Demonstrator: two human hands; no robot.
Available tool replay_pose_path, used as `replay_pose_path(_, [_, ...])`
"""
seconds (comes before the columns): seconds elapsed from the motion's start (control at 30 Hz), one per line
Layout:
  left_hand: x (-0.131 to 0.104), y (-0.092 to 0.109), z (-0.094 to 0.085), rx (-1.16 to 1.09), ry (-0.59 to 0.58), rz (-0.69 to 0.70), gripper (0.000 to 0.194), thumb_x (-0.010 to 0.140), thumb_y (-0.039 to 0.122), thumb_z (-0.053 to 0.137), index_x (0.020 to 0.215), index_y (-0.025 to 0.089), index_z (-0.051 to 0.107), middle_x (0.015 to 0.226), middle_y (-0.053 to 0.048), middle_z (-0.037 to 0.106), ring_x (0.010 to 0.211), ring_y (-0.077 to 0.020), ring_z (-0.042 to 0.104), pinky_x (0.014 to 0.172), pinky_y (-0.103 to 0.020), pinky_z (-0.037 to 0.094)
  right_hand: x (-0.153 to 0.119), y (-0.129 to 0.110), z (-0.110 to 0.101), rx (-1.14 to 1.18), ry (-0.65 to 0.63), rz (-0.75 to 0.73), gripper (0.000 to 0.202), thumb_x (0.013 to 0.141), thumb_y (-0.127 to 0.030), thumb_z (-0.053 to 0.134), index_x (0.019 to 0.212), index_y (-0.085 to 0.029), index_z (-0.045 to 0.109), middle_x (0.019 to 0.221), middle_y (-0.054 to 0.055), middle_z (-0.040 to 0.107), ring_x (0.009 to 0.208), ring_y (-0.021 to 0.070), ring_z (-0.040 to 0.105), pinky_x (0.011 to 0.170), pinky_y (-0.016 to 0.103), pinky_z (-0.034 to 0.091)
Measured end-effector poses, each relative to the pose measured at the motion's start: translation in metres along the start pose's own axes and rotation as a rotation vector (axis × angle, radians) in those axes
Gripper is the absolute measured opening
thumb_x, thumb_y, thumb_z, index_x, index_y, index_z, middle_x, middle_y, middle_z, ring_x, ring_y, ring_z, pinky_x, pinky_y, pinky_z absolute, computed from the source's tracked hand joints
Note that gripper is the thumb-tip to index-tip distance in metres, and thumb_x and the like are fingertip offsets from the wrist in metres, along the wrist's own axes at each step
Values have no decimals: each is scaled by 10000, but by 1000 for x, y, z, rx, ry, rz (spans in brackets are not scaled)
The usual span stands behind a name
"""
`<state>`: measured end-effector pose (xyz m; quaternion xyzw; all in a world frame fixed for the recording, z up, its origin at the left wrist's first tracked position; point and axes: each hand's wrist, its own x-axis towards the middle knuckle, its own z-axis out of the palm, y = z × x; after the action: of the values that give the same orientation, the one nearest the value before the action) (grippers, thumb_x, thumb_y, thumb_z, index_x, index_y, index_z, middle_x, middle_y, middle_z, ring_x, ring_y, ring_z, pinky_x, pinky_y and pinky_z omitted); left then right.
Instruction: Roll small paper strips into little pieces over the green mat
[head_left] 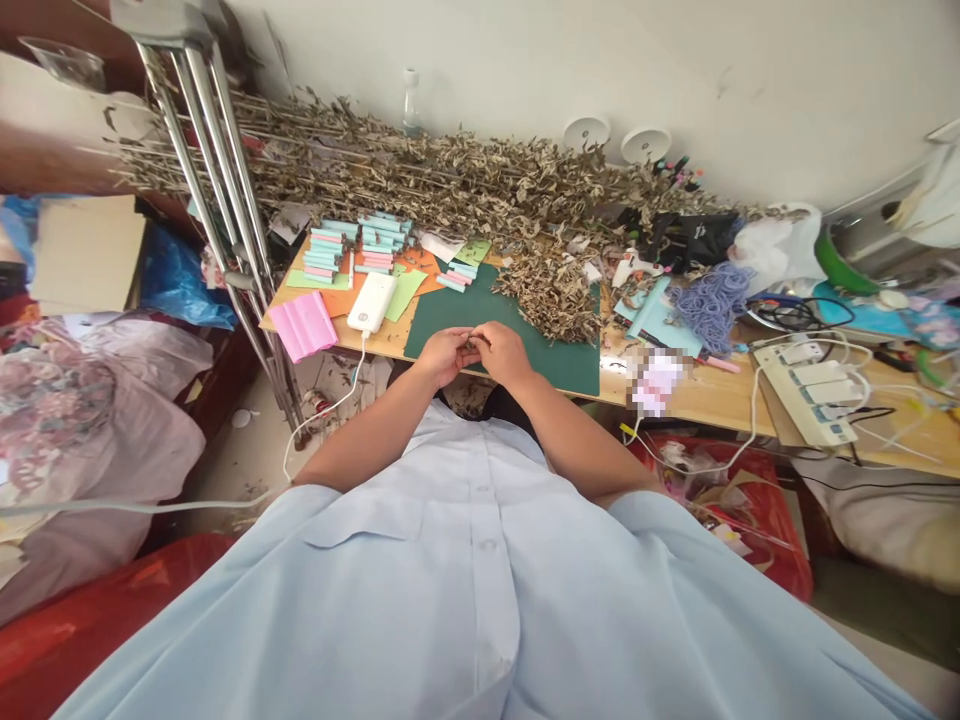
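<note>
My left hand [444,357] and my right hand [498,352] meet over the front edge of a dark green mat [454,308]. The fingers of both are pinched together around a small dark bit, perhaps dried leaf, mostly hidden by the fingertips. Just beyond my right hand lies a heap of dry, crumpled leaves [559,295] on the mat. To the left of my hands are a white power bank [372,303] with a cable, a pink paper [304,326] and stacks of pale blue and pink rolls [384,238].
Long dried leafy stalks [450,175] lie along the wall. Metal crutches [225,170] stand at the left. On the right are a glue gun [634,266], purple yarn [712,305], a pixelated phone [658,384] and a power strip [806,390] with cables hanging over the table edge.
</note>
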<state>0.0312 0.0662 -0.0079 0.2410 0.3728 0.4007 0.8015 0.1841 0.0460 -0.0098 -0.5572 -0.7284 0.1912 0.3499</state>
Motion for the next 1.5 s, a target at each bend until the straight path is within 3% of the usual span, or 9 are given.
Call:
replay_pose_path(0.13, [-2,-3,-2,15,50,9,118,889,168,756,954,98,688,781,-75,726,684,-161,729,771,-342,636,-7,3,5,2,59,-24,224,979,-276,570,949,-248,790,1107,91,753,1090,250,680,1012,401,541])
replay_pose_path(0.3, [-2,-5,-2,35,110,76,262,856,304,846,898,137,649,753,-62,715,658,-156,726,686,-295,627,-13,2,9,149,24,13,310,942,-330,607,1198,-292,780,1296,55,759,1213,253,703,1100,433,546])
replay_pose_path(0.47, [-1,-8,1,138,107,76,355,824,431,873,856,174,630,687,-48,703,600,-158,708,622,-283,615,-10,2,9,149,63,120,243,886,-357,633,1036,-313,819,1064,45,825,959,277,775,931,444,620])
replay_pose_path(0.57, [-4,-7,-2,231,68,65,363,828,467,863,877,169,661,727,-74,735,610,-170,720,610,-288,612,-8,4,5,174,66,161,221,881,-356,629,961,-315,831,1017,35,832,913,272,782,892,427,626])
replay_pose_path(0.7, [-4,-4,-8,223,11,63,332,793,366,906,917,120,719,774,-112,761,670,-185,751,671,-299,628,-8,6,1,237,70,185,243,891,-355,626,1009,-326,836,1067,16,830,978,277,786,937,446,622])
replay_pose_path(0.8, [-2,-2,-13,133,37,61,309,738,255,944,901,101,731,793,-121,771,674,-183,756,703,-308,634,-8,6,0,262,37,159,252,899,-352,628,1041,-336,836,1107,11,824,1026,281,783,971,458,615])
replay_pose_path(1.07, [-1,4,-11,91,59,24,276,739,162,927,907,103,716,754,-105,768,614,-174,745,618,-264,616,-8,7,-4,131,-20,40,343,917,-280,642,1222,-299,797,1243,57,787,1136,283,759,1028,449,588])
replay_pose_path(1.23, [-3,5,-8,125,67,-6,265,750,169,923,863,75,703,756,-109,769,612,-176,745,621,-274,620,-8,9,-6,204,1,48,244,912,-277,662,1078,-301,839,1099,28,827,991,256,787,929,396,609])
replay_pose_path(1.5, [-4,-1,-3,78,81,80,172,810,140,857,868,59,717,690,-96,743,579,-159,720,607,-259,598,-9,4,2,422,134,256,191,832,-346,717,932,-253,852,981,40,837,925,257,777,904,398,608])
